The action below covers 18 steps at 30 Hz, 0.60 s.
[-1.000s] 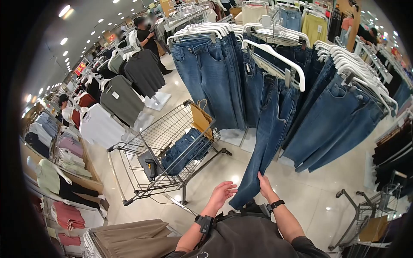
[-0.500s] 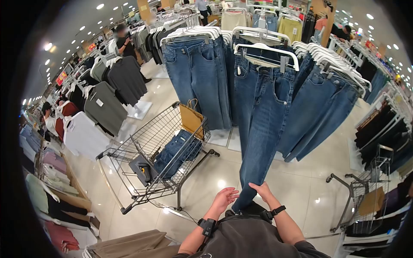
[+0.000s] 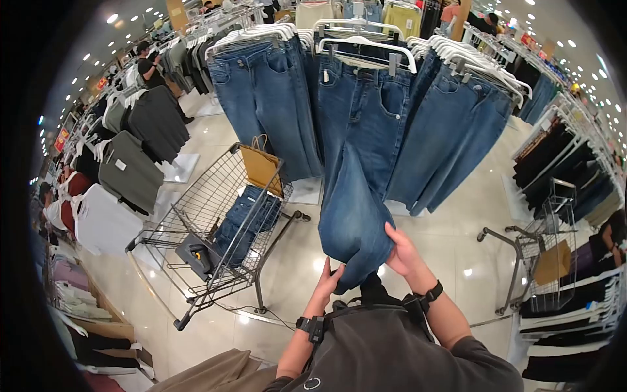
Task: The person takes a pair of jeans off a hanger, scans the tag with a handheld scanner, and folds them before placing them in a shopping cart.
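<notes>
A pair of blue jeans (image 3: 375,130) hangs by its waistband from a white clip hanger (image 3: 366,42) at the front of a rack. One leg is lifted and folded towards me, its fabric bulging at the knee. On the left of the lower leg my left hand (image 3: 325,282) grips the denim, thumb and fingers to either side of its edge. My right hand (image 3: 406,253) holds the leg's right side, with the thumb on top and the other fingers partly hidden.
To the left stands a wire shopping cart (image 3: 215,215) holding folded jeans (image 3: 245,219), a brown paper bag (image 3: 262,168) and a dark device. Another cart (image 3: 548,255) is on the right. Clothes racks surround the aisle; a person (image 3: 151,68) stands at the back left.
The jeans leg has been raised and bent towards me. My left hand, earlier apart from the leg, now grips it; my right hand has moved up along it. The view has shifted right.
</notes>
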### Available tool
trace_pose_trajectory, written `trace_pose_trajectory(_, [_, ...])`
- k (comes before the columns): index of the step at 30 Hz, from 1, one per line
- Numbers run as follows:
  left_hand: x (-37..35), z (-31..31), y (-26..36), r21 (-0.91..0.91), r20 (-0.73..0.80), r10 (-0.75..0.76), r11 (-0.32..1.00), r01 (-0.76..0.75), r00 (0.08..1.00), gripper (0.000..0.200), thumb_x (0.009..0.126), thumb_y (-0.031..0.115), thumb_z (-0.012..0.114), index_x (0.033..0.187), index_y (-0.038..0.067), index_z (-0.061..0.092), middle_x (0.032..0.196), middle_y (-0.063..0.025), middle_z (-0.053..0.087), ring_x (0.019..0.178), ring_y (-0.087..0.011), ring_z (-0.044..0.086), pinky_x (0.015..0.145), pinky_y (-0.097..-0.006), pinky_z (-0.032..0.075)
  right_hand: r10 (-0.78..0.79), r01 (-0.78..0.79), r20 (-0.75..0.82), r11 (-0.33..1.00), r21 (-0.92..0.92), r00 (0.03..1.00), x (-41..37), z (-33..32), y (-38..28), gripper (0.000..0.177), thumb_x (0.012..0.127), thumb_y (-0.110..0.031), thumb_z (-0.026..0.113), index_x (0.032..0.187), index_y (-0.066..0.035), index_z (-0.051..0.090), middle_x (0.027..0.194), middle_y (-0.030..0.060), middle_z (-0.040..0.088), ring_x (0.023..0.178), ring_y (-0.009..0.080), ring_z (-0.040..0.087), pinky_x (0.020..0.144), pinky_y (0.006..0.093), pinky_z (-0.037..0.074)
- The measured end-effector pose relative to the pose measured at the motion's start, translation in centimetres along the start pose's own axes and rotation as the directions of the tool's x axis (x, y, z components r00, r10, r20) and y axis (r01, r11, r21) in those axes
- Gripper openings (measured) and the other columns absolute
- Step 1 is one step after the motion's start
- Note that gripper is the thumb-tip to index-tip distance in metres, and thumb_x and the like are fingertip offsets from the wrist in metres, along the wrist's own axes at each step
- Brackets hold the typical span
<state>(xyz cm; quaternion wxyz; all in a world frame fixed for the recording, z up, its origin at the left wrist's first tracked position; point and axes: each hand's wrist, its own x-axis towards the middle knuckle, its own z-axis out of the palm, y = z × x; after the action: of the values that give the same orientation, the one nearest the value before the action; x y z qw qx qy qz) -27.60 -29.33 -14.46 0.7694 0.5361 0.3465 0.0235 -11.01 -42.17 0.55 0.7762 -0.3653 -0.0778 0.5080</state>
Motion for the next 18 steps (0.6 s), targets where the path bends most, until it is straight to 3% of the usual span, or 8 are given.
trace_pose_trajectory(3, [1.0,0.5,-1.3,-0.035,0.111,0.14,0.99,-0.137,0.984,0.07,0.099,0.042,0.044,0.149,0.004,0.013,0.152,-0.0169,0.025,0.14,-0.0251,0.024,0.113,-0.0345,0.021,0.003,-0.005,0.039,0.999,0.053,0.999,0.0,0.4,-2.0,0.046,0.1,-0.033,0.043,0.131,0.001,0.046,0.126,0.0146,0.057,0.113,0.024,0.059,0.095,0.0386,0.048])
trace_pose_trajectory(6, [2.2,0.1,-3.2,-0.145,0.3,0.046,0.989,-0.002,0.953,0.074,0.098,0.049,0.042,0.149,0.003,0.015,0.141,-0.0155,0.044,0.133,-0.0252,0.037,0.11,-0.0357,0.026,0.019,-0.052,0.148,0.975,0.218,0.989,0.1,0.2,-2.8,0.048,0.1,-0.036,0.042,0.129,0.001,0.047,0.124,0.0156,0.059,0.111,0.0258,0.06,0.094,0.0403,0.049])
trace_pose_trajectory(7, [1.5,0.6,-2.9,-0.182,0.312,0.005,0.982,0.054,0.95,0.072,0.098,0.053,0.037,0.148,0.004,0.022,0.124,-0.01,0.058,0.115,-0.0191,0.051,0.1,-0.0325,0.036,0.016,-0.073,0.195,0.955,0.286,0.981,0.2,0.1,-3.1,0.048,0.099,-0.036,0.042,0.129,0.001,0.048,0.122,0.0158,0.06,0.11,0.0263,0.061,0.094,0.0408,0.049])
trace_pose_trajectory(10, [1.2,1.1,-2.9,-0.277,0.594,-0.054,0.923,0.267,0.802,0.07,0.098,0.054,0.037,0.147,0.005,0.027,0.107,-0.0035,0.063,0.093,-0.0112,0.054,0.085,-0.0281,0.041,0.007,-0.092,0.221,0.92,0.38,0.975,1.1,-0.9,-3.5,0.048,0.1,-0.038,0.041,0.126,0.001,0.051,0.119,0.0158,0.062,0.106,0.0272,0.063,0.092,0.0405,0.051])
trace_pose_trajectory(11, [0.8,1.8,-2.9,-0.255,0.63,-0.069,0.922,0.291,0.773,0.065,0.096,0.056,0.04,0.139,0.007,0.039,0.093,0.002,0.06,0.075,-0.0081,0.051,0.071,-0.0234,0.041,-0.016,-0.052,0.18,0.927,0.371,0.984,1.3,-1.0,-3.6,0.048,0.1,-0.038,0.041,0.125,0.001,0.052,0.118,0.0157,0.063,0.105,0.0273,0.063,0.092,0.0403,0.051])
trace_pose_trajectory(13, [1.1,2.6,-2.5,-0.131,0.759,-0.042,0.968,0.215,0.649,0.057,0.096,0.054,0.043,0.129,0.007,0.047,0.09,0.0024,0.059,0.069,-0.0073,0.05,0.064,-0.0214,0.04,-0.059,0.024,0.092,0.937,0.347,0.994,1.3,-1.4,-3.8,0.047,0.099,-0.039,0.04,0.123,0.0,0.054,0.116,0.0157,0.064,0.103,0.0276,0.064,0.092,0.04,0.051])
trace_pose_trajectory(16, [0.3,5.0,-1.1,0.044,0.839,-0.086,0.995,0.09,0.537,0.038,0.095,0.044,0.052,0.108,0.008,0.053,0.084,0.004,0.056,0.061,-0.0055,0.047,0.054,-0.0193,0.037,-0.096,-0.064,0.275,0.852,0.519,0.957,2.3,-5.5,-1.9,0.048,0.099,-0.039,0.042,0.127,-0.001,0.051,0.119,0.0158,0.062,0.105,0.028,0.063,0.097,0.0397,0.048])
trace_pose_trajectory(18, [0.2,6.0,-0.7,0.217,0.858,-0.157,0.974,-0.069,0.489,0.035,0.095,0.04,0.054,0.107,0.007,0.053,0.082,0.0041,0.056,0.062,-0.0053,0.047,0.054,-0.0203,0.038,-0.088,0.027,0.23,0.966,0.257,0.969,1.8,-5.7,-0.7,0.054,0.097,-0.039,0.045,0.138,-0.004,0.037,0.134,0.0138,0.05,0.12,0.0265,0.052,0.105,0.0388,0.039])
